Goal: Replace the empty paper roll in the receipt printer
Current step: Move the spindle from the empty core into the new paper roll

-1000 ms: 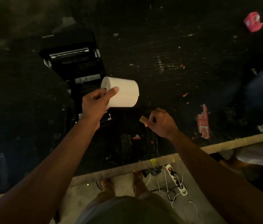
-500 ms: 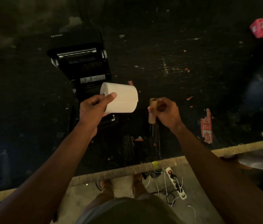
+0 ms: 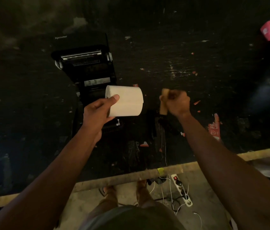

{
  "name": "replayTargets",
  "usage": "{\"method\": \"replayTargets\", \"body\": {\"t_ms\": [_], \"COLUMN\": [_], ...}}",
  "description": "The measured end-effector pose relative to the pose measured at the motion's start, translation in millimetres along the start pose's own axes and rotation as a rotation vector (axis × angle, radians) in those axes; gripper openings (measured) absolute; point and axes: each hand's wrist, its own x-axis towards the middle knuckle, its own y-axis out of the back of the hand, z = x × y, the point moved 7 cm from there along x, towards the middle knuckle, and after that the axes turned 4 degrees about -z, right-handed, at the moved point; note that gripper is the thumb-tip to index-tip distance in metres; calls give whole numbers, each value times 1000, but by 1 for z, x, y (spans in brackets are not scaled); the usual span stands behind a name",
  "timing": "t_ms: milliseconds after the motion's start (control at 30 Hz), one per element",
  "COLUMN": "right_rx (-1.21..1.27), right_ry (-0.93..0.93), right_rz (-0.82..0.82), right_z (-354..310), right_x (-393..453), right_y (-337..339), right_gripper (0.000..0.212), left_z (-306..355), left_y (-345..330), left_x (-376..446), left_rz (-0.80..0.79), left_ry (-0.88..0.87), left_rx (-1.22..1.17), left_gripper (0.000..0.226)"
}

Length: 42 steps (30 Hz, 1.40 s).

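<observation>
New roll (image 3: 126, 101) stayed in left hand (image 3: 96, 112), thumb clamped over near end, held above open printer (image 3: 87, 70) on dark table (image 3: 164, 52). Empty core (image 3: 164, 102) rose with right hand (image 3: 177, 103), fist closed round it, now level with roll; half second earlier it sat lower, tube plainer to see. Core mostly hidden by fingers, blurred. Printer bay behind roll and hand lost in shadow. Power strip (image 3: 183, 190) on floor below table edge.
</observation>
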Motion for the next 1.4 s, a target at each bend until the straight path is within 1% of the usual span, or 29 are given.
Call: {"method": "replayTargets", "body": {"t_ms": [67,100,133,200,267,333,367,433,500,567,600,633,700,733,767,800,833,867,933,1000,1067,1100,1167,1233,1333,1400], "right_rx": [-246,-328,-355,-313,-314,-385,-434,-590,-769,-897,-943,-968,-952,-923,-886,-834,-755,-632,-258,253,704,847,1018,1115,1135,1111], "right_ry": [-46,-61,-77,-107,-56,82,147,203,171,195,231,256,241,227,220,215,210,205,155,48,-70,-111,-154,-174,-186,-158], "right_rz": [-131,-168,-184,-173,-105,-27,-39,-188,-353,-394,-391,-397,-447,-472,-478,-456,-407,-331,-150,-35,-9,-9,-24,-26,24,54], "right_z": [12,17,21,23,16,1,-7,-15,-17,-20,-21,-22,-23,-23,-24,-25,-27,-28,-25,-14,-2,2,7,8,9,10], "right_x": [5,6,8,10,10,9,8,7,3,0,-1,-1,-3,-4,-4,-4,-4,-4,-9,-24,-46,-57,-72,-83,-94,-100], "right_y": [-25,-34,-42,-49,-48,-45,-46,-60,-76,-88,-94,-99,-108,-111,-110,-105,-96,-81,-41,-1,19,23,23,20,16,16], "right_gripper": [36,41,46,51,51,45,40,34,35,35,35,37,42,42,39,35,30,27,21,16,14,14,13,14,25,28], "left_z": [-2,-4,-5,-7,-9,-10,-11,-12,-16,-19,-21,-24,-28,-30,-32,-33,-35,-36,-37,-38,-39,-40,-41,-43,-47,-51], "left_y": [3,5,6,10,12,14,15,17,18,19,20,21,21,21,21,22,22,24,26,26,25,24,22,19,15,12], "left_x": [0,0,0,1,1,1,0,0,0,0,0,1,1,0,0,-1,-1,-2,-5,-8,-11,-13,-16,-19,-23,-26], "left_rz": [3,5,7,4,-10,-27,-35,-48,-66,-82,-86,-92,-114,-124,-134,-145,-152,-154,-154,-153,-161,-166,-182,-198,-215,-224], "left_ry": [27,42,56,84,98,100,103,104,112,127,131,133,133,134,136,137,139,143,154,165,170,170,174,181,188,190], "left_rx": [-43,-69,-94,-139,-176,-210,-223,-245,-267,-295,-309,-323,-357,-375,-391,-407,-423,-437,-445,-452,-464,-469,-475,-478,-475,-471], "left_gripper": [13,13,16,36,57,62,61,60,65,72,73,68,45,33,27,27,32,43,67,80,78,74,67,66,70,69]}}
